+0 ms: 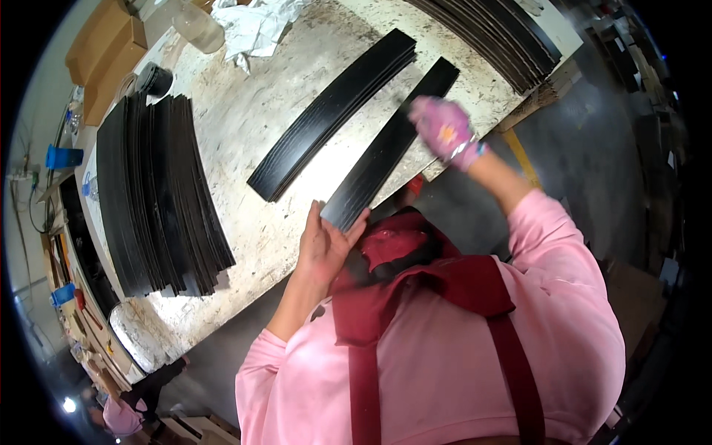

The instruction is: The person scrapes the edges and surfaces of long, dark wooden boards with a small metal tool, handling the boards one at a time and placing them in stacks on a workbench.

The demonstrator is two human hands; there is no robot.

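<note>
Though black, a glossy plank (380,158)

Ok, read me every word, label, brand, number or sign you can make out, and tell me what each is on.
There are none I can read.
Black board: no lettering visible.
Pink glove: a yellowish patch, too blurred to make out.
Bottle and dark jar: too small to read any marking.
</note>
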